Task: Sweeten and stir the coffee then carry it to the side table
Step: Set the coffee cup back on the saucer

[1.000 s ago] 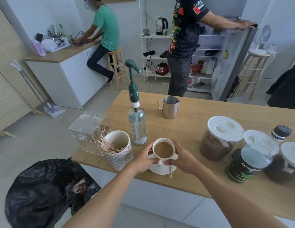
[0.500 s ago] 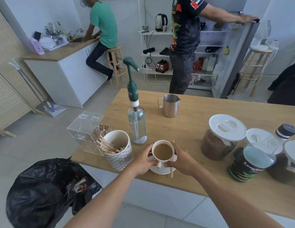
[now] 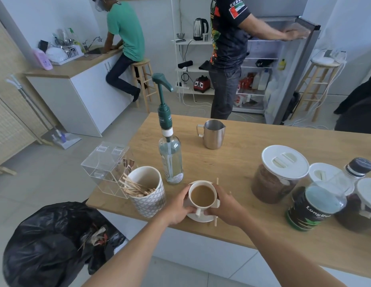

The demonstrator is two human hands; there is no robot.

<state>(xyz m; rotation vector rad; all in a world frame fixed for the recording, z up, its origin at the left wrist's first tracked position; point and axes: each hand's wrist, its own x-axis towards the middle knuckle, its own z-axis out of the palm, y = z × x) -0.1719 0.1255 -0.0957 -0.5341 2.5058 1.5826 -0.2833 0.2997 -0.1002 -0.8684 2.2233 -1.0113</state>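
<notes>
A white cup of milky coffee stands on a white saucer near the front edge of the wooden counter. My left hand grips the saucer and cup from the left, and my right hand grips them from the right. A wooden stir stick lies across the saucer under my right hand. A clear syrup bottle with a green pump stands just behind the cup.
A patterned cup of wooden stir sticks and a clear acrylic box sit to the left. A steel milk jug stands further back, jars and a green can to the right. A black bin bag is below; two people stand beyond.
Both hands keep their hold on the cup and saucer; the cup sits slightly higher against the counter. The person at the fridge has lowered an arm onto its door.
</notes>
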